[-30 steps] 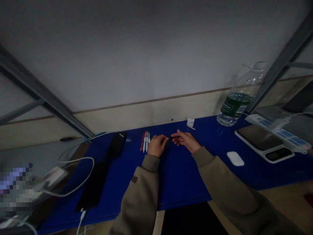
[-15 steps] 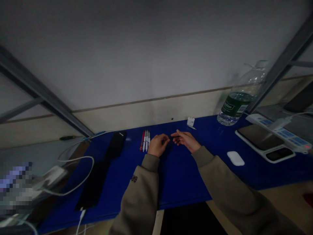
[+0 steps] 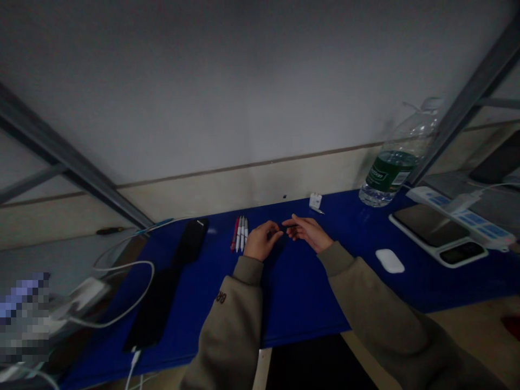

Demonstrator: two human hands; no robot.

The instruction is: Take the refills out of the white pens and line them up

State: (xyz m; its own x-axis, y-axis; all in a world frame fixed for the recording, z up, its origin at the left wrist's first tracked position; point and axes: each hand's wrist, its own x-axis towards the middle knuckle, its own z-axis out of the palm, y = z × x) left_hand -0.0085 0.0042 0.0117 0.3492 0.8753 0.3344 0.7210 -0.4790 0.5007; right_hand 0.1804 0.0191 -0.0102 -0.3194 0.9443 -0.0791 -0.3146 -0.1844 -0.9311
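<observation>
My left hand (image 3: 261, 240) is just above the blue desk top (image 3: 303, 300), its thumb and fingers bent together in a pinch. A short dark thing seems to lie at its fingertips, too small and dim to name. Facing it across a narrow gap, my right hand (image 3: 307, 233) has its thumb and index finger close together and the other fingers curled; what they grip, if anything, I cannot make out. Left of my left hand several pens (image 3: 240, 234) lie side by side, one red and the others white and grey. Behind my right hand rests a small silvery pen-like piece (image 3: 317, 210).
A white charger plug (image 3: 316, 200) stands by the wall. To the right are a water bottle (image 3: 390, 168), a white earbud case (image 3: 390, 260), a scale (image 3: 439, 235) and a power strip (image 3: 467, 214). Black phones (image 3: 192, 240) and white cables (image 3: 150, 279) occupy the left.
Both hands keep nearly the same place and pose, with only slight finger movement. The whole view has shifted a little; the objects on the desk lie as before.
</observation>
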